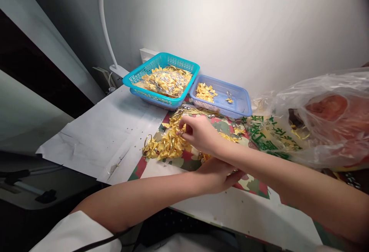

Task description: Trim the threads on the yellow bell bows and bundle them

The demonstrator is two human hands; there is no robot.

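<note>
A pile of yellow ribbon bows with gold rings (164,146) lies on a camouflage-patterned sheet (261,184). My right hand (198,132) reaches over the pile's right side, its thumb and fingers bent into a pinch at the bows. What sits between those fingertips is too small to name. Closer to me, under my right forearm, is my left hand (216,175), its fingers curled and partly hidden. A small shiny bit shows by its thumb, but its kind is unclear. More yellow bows (229,138) lie just beyond my right wrist.
Behind the pile stand a turquoise basket (161,56) holding bagged bows and a blue-purple basket (245,100) with some bows. At right lies a clear plastic bag (317,86). White paper (95,129) covers the left side. A lamp's neck (103,21) rises at the back left.
</note>
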